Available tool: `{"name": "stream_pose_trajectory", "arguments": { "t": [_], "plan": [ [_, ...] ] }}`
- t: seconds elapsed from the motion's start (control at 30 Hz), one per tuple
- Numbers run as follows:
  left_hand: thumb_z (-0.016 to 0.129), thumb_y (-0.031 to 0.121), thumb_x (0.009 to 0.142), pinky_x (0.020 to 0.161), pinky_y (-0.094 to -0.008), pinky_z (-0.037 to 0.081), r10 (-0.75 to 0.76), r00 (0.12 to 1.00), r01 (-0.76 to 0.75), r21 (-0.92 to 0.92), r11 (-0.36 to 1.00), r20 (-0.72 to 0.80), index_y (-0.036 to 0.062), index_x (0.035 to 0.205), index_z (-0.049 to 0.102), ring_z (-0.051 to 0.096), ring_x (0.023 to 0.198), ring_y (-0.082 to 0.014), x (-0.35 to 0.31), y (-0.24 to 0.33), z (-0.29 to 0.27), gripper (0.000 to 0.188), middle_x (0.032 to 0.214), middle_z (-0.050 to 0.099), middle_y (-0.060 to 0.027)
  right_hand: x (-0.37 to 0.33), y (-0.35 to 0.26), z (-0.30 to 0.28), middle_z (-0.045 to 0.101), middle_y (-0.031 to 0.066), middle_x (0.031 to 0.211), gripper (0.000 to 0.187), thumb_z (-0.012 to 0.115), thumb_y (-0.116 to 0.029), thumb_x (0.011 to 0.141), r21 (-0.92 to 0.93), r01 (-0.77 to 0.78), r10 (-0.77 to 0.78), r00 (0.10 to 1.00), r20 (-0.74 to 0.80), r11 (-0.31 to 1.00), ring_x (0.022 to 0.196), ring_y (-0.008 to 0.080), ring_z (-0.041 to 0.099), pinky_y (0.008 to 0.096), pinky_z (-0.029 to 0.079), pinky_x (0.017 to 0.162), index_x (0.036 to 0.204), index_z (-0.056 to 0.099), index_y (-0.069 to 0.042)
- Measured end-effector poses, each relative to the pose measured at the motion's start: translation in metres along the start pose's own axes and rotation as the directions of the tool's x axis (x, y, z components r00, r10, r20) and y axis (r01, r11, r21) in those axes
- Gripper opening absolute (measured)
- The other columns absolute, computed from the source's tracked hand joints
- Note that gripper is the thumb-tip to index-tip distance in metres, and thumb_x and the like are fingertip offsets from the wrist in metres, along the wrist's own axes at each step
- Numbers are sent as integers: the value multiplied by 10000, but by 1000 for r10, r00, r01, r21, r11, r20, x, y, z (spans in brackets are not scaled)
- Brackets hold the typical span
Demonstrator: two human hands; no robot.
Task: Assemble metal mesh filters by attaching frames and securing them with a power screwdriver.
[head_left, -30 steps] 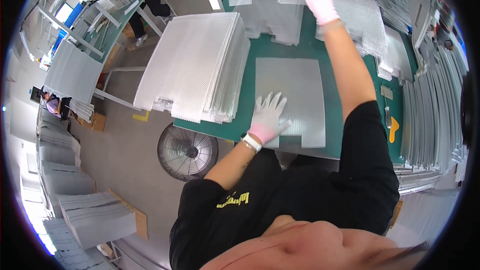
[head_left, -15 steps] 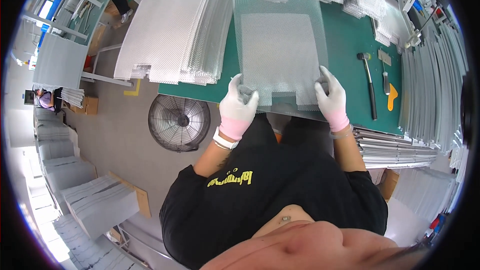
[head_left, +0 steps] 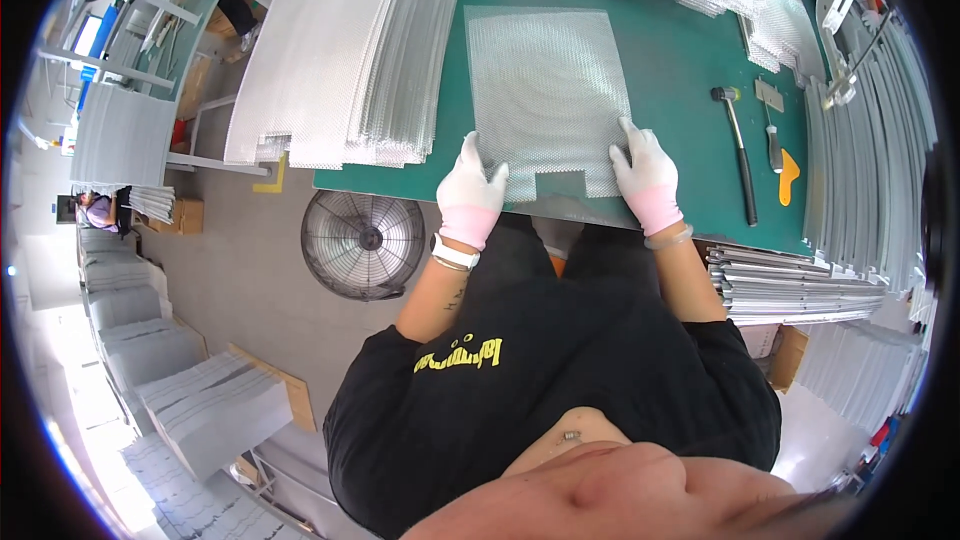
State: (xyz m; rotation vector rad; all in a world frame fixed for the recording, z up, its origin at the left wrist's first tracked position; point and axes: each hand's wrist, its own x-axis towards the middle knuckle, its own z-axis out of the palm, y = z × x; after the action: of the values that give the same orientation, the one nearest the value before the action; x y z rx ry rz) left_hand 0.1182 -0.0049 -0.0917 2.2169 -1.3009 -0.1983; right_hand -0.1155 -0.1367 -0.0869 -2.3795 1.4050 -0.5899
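Nearby, a mesh stack (head_left: 320, 50) left and a hammer (head_left: 738, 150) right of both hands (head_left: 468, 190) (head_left: 646, 180), half-curled against a mesh sheet (head_left: 550, 85), grip unclear.

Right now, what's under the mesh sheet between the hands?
Green table shows beside the mesh sheet. Faint ripple patterns may mean another layer underneath, but the sheet covers it; can't confirm.

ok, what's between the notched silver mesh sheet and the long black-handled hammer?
Head view: the right hand in its white-and-pink glove, at the lower right edge of the mesh sheet; otherwise bare green tabletop up to the hammer.
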Motion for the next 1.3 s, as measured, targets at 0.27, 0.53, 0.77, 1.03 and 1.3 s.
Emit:
{"name": "stream_pose_trajectory", "arguments": {
  "t": [0.27,0.53,0.77,1.03,1.3],
  "plan": [
    [727,335,843,845,-421,548,0,1000,0,20,1000,-1,14,1399,454,673,1008,-367,2,-2,2,698,1229,646,-210,4,12,6,619,148,1048,448,625,-251,922,14,33,-33,999,19,999,918,331,643,408,543,778,1333,566,-85],
    [735,353,838,870,-415,543,-37,997,36,28,999,64,18,1405,455,664,1055,-358,8,1,-2,716,1254,637,-210,4,12,2,618,160,1058,457,620,-257,928,30,39,-39,999,10,999,913,344,646,417,544,782,1345,552,-81],
    [756,371,817,884,-414,538,-103,986,90,99,991,132,13,1426,430,641,1090,-359,17,12,-12,779,1283,606,-196,14,-5,-20,610,180,1050,421,646,-297,900,-100,-62,75,989,131,993,923,359,646,423,540,816,1267,609,-93],
    [678,380,841,1191,-577,172,310,930,-352,228,908,198,135,1388,559,353,1399,-392,29,-22,-5,611,1464,463,-124,174,35,-137,645,207,1089,368,688,-292,885,-214,122,-238,687,-687,969,1035,396,616,456,491,927,1143,678,-30],
    [686,433,831,1176,-606,175,285,958,-279,218,935,0,57,1383,536,322,1401,-439,29,-5,-5,684,1487,409,-202,273,50,-170,657,209,1210,540,643,-418,862,-511,-423,377,905,-196,749,1092,354,661,435,513,974,1276,617,-71]
  ]
}}
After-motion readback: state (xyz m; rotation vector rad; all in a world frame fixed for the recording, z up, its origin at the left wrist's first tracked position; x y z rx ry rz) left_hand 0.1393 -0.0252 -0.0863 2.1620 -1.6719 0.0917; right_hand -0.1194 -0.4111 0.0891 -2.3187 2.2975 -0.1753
